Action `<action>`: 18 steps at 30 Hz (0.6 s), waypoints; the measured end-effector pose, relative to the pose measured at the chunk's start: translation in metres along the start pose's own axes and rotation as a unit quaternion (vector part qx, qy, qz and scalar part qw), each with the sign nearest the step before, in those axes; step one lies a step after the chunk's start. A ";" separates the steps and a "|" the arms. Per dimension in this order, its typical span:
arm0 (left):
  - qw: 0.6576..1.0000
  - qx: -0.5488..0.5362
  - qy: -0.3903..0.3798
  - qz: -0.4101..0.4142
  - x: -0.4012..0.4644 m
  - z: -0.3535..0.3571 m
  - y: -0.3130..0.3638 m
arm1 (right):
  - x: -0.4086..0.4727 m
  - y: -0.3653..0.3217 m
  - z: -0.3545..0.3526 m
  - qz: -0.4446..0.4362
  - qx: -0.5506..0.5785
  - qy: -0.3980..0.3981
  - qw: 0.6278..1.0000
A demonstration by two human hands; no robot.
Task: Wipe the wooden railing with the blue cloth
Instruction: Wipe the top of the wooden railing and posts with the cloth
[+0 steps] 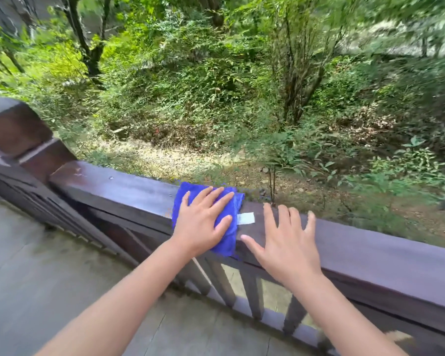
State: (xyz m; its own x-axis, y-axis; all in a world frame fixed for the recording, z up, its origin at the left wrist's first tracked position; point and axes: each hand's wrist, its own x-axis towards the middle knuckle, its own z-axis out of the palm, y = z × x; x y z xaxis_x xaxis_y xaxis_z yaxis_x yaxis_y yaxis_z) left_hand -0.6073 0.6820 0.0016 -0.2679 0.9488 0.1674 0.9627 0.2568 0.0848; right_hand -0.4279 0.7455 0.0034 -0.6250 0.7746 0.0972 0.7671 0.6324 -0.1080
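A dark brown wooden railing [118,191] runs from the left post down to the right edge of the view. A folded blue cloth [228,240] with a white tag lies on its top rail near the middle. My left hand [203,219] presses flat on the cloth, fingers spread, covering most of it. My right hand [285,240] rests flat on the bare top rail just right of the cloth, fingers apart, holding nothing.
A thick square post [18,129] rises at the rail's left end. Balusters [224,283] stand under the rail. Grey deck boards [36,273] lie below left. Beyond the rail the ground drops to bushes and trees [216,86].
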 end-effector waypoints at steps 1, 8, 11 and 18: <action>1.000 -0.001 -0.006 0.014 0.002 0.002 0.003 | 0.001 -0.002 -0.001 0.004 0.002 -0.002 1.000; 0.995 -0.030 -0.001 0.094 0.007 -0.003 -0.025 | 0.008 -0.013 0.003 0.015 0.004 0.000 1.000; 0.997 -0.037 0.003 0.073 0.006 -0.007 -0.052 | 0.013 -0.020 0.003 0.023 0.010 -0.006 1.000; 0.996 -0.050 0.010 0.069 0.006 -0.014 -0.129 | 0.035 -0.051 0.002 0.025 0.021 -0.010 0.999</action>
State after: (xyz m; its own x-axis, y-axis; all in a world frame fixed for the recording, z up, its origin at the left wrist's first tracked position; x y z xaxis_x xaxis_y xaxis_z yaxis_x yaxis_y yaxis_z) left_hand -0.7338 0.6523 0.0056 -0.1351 0.9698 0.2032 0.9820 0.1037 0.1579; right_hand -0.4889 0.7407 0.0101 -0.5890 0.8050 0.0704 0.7909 0.5922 -0.1540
